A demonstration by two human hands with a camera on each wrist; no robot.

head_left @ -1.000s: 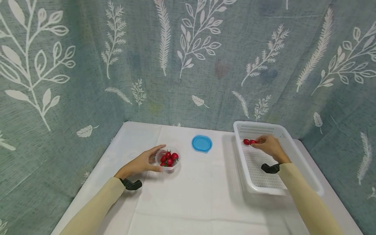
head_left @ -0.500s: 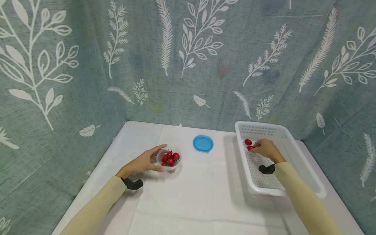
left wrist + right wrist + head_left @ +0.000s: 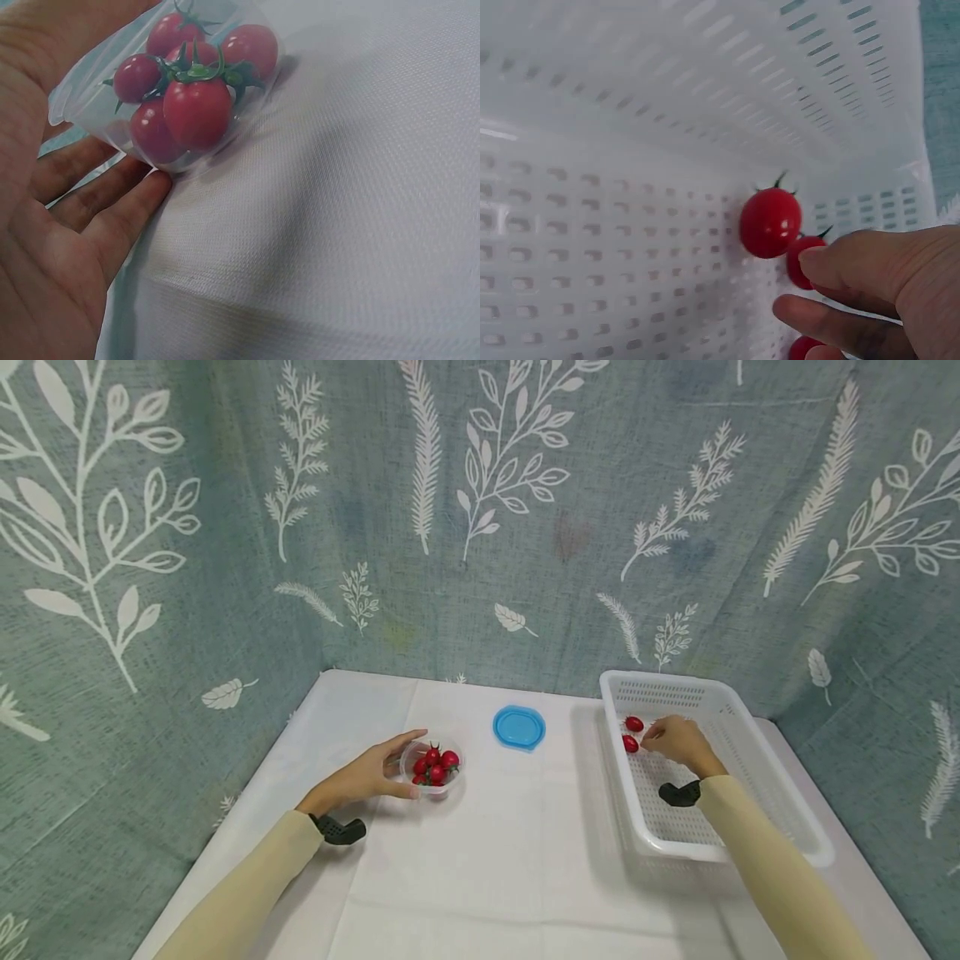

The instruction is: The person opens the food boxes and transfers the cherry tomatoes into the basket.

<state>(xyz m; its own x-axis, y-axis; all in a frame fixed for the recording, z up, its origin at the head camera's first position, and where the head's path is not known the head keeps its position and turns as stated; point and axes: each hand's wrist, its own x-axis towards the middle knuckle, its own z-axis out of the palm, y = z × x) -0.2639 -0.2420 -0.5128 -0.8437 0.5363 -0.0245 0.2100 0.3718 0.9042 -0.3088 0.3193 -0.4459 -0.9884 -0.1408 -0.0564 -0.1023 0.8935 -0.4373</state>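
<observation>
My left hand [image 3: 367, 772] curves round a small clear plastic tub [image 3: 406, 758], thumb on the near side and fingers on the far side. Several red cherry tomatoes [image 3: 197, 112] with green stems fill the tub. Inside the white basket [image 3: 637, 802], my right hand [image 3: 678, 743] hovers low, thumb and fingers apart in the right wrist view. Just left of its fingertips lies one cherry tomato [image 3: 630, 743], apart from them. Another cherry tomato [image 3: 633, 724] is a little farther back. The right wrist view shows a third cherry tomato [image 3: 805, 348], partly covered by the fingers; the head view hides it.
A round blue lid [image 3: 518, 727] lies on the white tablecloth [image 3: 480, 852] between tub and basket. The basket's raised perforated walls surround the right hand. Behind and at both sides hangs a grey-green curtain [image 3: 450, 593] with white leaf patterns.
My right hand drew one cherry tomato towards me and to the left, then let go of it; the fingers are now apart from it. The left hand stays at the tub.
</observation>
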